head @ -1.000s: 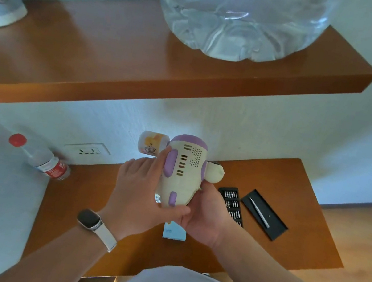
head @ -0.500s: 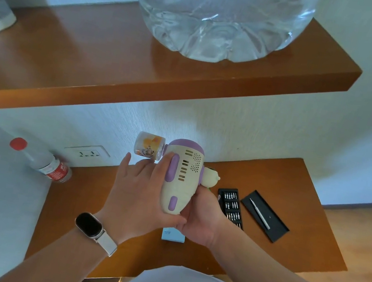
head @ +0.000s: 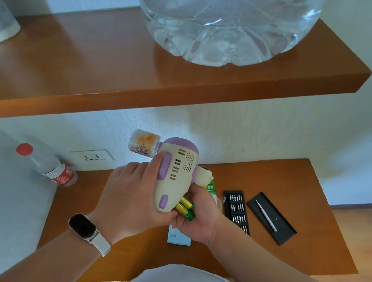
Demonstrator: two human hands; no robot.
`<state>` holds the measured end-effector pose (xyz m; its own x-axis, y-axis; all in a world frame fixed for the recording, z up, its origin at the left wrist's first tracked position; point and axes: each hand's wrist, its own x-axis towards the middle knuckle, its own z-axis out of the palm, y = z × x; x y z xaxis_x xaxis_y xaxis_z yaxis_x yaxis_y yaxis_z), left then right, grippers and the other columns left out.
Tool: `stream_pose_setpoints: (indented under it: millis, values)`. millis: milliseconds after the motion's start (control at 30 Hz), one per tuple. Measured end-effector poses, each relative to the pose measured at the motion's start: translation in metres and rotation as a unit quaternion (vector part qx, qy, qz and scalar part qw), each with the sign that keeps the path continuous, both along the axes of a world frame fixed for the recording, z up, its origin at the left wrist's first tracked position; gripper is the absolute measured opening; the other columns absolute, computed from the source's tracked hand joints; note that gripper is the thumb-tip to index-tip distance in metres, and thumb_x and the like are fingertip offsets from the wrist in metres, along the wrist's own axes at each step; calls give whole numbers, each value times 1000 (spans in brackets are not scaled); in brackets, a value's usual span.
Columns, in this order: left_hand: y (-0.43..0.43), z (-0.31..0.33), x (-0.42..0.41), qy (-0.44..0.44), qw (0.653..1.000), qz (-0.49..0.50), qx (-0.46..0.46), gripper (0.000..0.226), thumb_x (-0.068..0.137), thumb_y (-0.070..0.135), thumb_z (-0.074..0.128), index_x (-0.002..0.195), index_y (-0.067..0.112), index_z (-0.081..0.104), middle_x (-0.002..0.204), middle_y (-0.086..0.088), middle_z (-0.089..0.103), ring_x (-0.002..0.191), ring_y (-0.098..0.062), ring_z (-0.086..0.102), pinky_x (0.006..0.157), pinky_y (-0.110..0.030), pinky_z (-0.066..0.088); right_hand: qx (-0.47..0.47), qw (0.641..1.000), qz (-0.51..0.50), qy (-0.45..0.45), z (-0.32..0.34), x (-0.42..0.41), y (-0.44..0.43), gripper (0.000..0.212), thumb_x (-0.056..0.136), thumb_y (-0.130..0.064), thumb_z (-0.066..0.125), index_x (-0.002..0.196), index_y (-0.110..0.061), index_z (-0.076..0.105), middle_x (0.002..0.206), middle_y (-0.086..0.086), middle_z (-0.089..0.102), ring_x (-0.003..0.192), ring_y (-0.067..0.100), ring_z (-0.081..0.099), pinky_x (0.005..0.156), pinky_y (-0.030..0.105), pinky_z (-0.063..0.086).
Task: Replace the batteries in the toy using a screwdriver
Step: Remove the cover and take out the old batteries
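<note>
Toy [head: 173,176]: being held above the lower shelf [head: 296,185], cream-and-purple shell facing up.
Left hand [head: 130,195]: wrapping the toy's side, fingers closed on it.
Right hand [head: 199,213]: cupping two green batteries [head: 185,207] beneath the toy.
Screwdriver [head: 266,216]: lying in its black tray, untouched.
Progress: seemingly mid-swap; whether cells are going in or coming out, cannot tell; cover refitting probably remaining.

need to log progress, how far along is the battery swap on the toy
Midway, by the look of it. Done: the compartment seems open, since two green batteries show at the toy's underside. In hand: left hand grips the toy, right hand cups the batteries; old or new, I cannot tell. Left: seating cells, refitting and screwing the cover; the screwdriver lies in its case.
</note>
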<state>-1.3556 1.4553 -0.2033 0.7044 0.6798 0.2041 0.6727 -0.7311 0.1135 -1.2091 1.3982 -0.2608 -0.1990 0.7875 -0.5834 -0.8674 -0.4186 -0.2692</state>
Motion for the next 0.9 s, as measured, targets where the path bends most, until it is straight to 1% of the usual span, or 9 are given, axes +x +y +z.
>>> stream_pose_setpoints:
  millis: [200, 267, 333, 467, 567, 700, 800, 833, 900]
  values:
    - [3, -4, -7, 2, 1000, 21, 1, 106, 62, 77, 64, 147, 21, 36, 99, 6, 67, 77, -14, 64, 72, -26, 37, 16, 999, 13, 36, 2, -3, -4, 36, 95, -39, 52, 99, -16, 80, 107, 11, 72, 91, 25, 66, 64, 31, 52]
    - [5, -5, -11, 3, 1000, 27, -3, 107, 63, 77, 64, 148, 19, 33, 104, 4, 68, 81, -15, 66, 73, -25, 37, 9, 998, 21, 53, 2, -2, -6, 34, 97, -31, 53, 104, -9, 78, 112, 17, 69, 95, 29, 67, 64, 36, 60]
    - [7, -6, -15, -2, 999, 34, -13, 111, 64, 78, 65, 150, 19, 29, 111, 1, 69, 87, -16, 67, 74, -26, 39, -6, 998, 22, 59, 0, -1, -8, 34, 97, -24, 52, 114, -2, 71, 115, 22, 66, 98, 33, 65, 64, 40, 61]
    - [7, -7, -23, -9, 999, 42, -23, 115, 63, 75, 72, 152, 19, 24, 116, -1, 68, 91, -19, 68, 74, -29, 45, -46, 998, 13, 40, -5, -3, -7, 32, 98, -19, 48, 116, 4, 62, 112, 27, 66, 87, 34, 69, 64, 40, 61]
    - [6, -9, -27, -12, 999, 42, -12, 111, 65, 71, 74, 150, 18, 27, 113, -3, 68, 89, -19, 67, 74, -29, 44, -72, 997, -3, 14, -9, -5, -6, 27, 97, -17, 51, 113, 2, 62, 117, 27, 68, 99, 36, 69, 70, 40, 61]
    - [6, -10, -29, -2, 998, 37, 42, 101, 69, 69, 70, 148, 17, 37, 105, 1, 65, 82, -17, 62, 74, -27, 36, -84, 996, -14, -8, -9, -11, -2, 15, 97, -16, 53, 100, -3, 61, 99, 23, 73, 85, 33, 72, 64, 38, 60]
    - [2, -13, -24, 23, 996, 20, 87, 91, 73, 65, 65, 146, 18, 38, 98, 1, 60, 77, -18, 57, 71, -28, 32, -74, 996, -34, -22, -8, -17, 4, 23, 99, -20, 51, 111, -7, 66, 107, 20, 72, 97, 33, 69, 74, 40, 57]
    - [0, -14, -22, 38, 995, 14, 96, 90, 73, 64, 65, 146, 18, 38, 95, -1, 60, 76, -20, 56, 69, -29, 33, -67, 997, -41, -21, -8, -20, 5, 26, 100, -22, 49, 109, -10, 71, 111, 17, 73, 99, 32, 69, 78, 40, 57]
    - [-2, -17, -19, 63, 992, 9, 107, 91, 72, 61, 66, 147, 18, 37, 93, -4, 60, 75, -23, 57, 67, -35, 40, -57, 997, -47, -14, -7, -26, 7, 40, 103, -27, 45, 90, -19, 81, 105, 11, 76, 88, 26, 73, 75, 38, 56]
